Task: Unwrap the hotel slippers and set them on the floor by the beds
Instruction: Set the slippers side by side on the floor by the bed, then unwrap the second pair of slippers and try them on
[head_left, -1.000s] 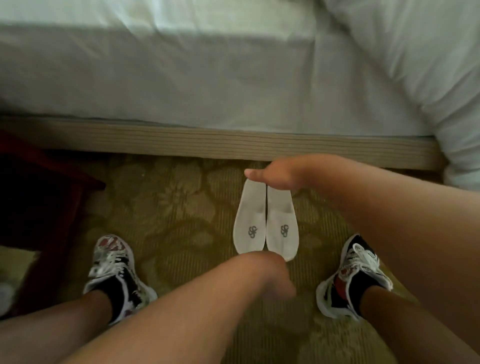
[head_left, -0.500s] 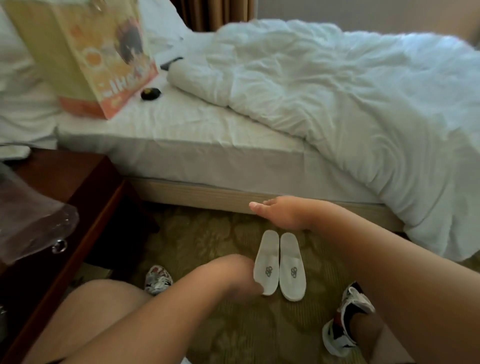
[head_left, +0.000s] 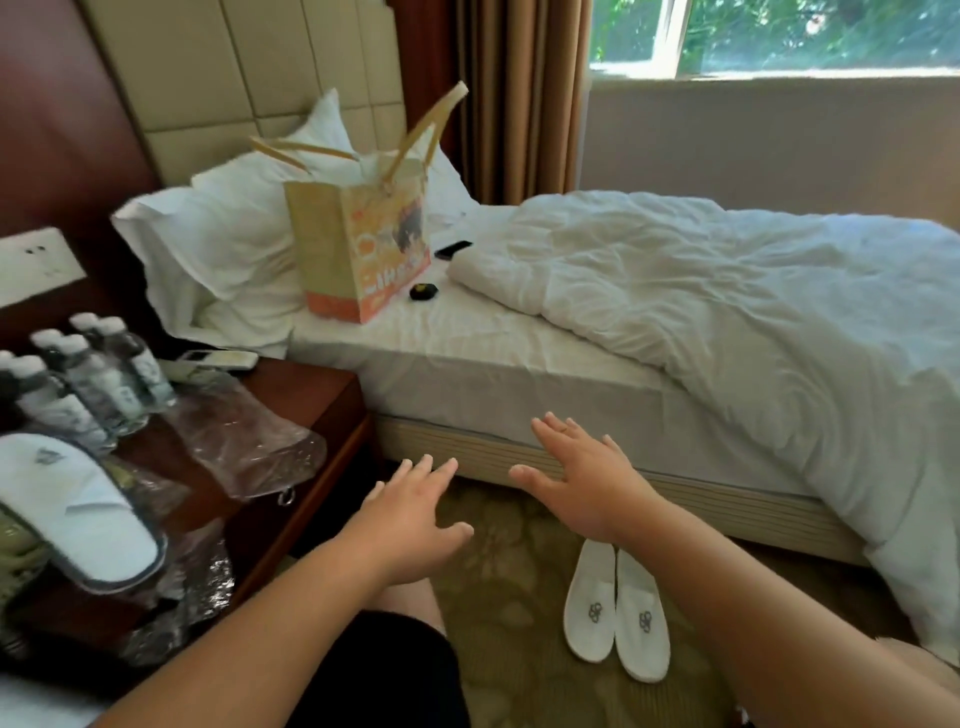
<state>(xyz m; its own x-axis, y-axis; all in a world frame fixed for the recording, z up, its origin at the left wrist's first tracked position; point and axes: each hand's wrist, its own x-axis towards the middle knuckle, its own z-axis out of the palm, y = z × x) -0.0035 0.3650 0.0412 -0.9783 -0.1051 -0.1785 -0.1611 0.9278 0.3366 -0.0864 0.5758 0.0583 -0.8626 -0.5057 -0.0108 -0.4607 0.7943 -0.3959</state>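
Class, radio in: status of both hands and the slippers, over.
Left hand open, right hand open, both empty. One slipper pair side by side on carpet by bed. Second pair on nightstand, apparently in plastic. Nothing blocking.

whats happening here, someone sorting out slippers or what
A person is setting out hotel slippers. One unwrapped pair of slippers lies side by side on the carpet next to the bed. The left hand and the right hand are both open and empty, held in the air. On the nightstand another slipper lies among clear plastic wrappers beside water bottles; whether it is wrapped is unclear.
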